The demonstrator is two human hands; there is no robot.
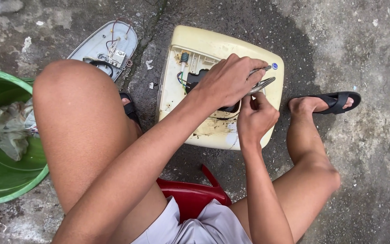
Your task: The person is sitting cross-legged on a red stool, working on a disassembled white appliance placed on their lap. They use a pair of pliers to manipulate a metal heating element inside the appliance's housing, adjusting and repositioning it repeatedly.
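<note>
Rough concrete floor [366, 149], stained, w/ debris bits. Cream appliance housing [213, 49] lies open-side up mid-floor; grey cover panel w/ wiring [96, 45] just beside it, toward far left. Green plastic bucket [5, 180] at left edge, rags inside. Red stool [190, 194] near bottom.

Green round plastic bucket [5, 190] holding crumpled cloth [10, 129]; grey oval plastic cover [104, 45] with wiring; red plastic stool [195, 194]; black sandals [337, 100] on the stained concrete floor [362, 36].
</note>
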